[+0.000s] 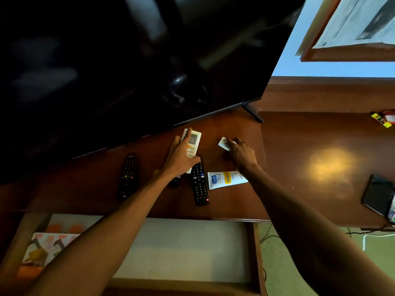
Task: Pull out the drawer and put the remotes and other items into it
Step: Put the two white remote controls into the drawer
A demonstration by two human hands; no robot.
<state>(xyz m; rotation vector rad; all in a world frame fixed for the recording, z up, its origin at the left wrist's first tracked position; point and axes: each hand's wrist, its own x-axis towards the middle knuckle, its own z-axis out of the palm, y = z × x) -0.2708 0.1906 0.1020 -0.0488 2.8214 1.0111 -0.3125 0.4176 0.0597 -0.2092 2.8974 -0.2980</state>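
Drawer out, both hands reaching to gather items from the dark wooden desktop [299, 146].

The wooden pull-out drawer [255, 253] stands open at the near edge, so collecting is the step in hand. The left hand [181, 157] lies over the white air-conditioner remote [193, 142], fingers curling round its sides; the right hand [241, 153], arm outstretched, pinches a small white card-like item [223, 143]. Two black remotes [128, 176] [199, 184] and a white-and-yellow tube [225, 179] wait nearer. Next, probably: lift both, carry back, lower into the drawer.
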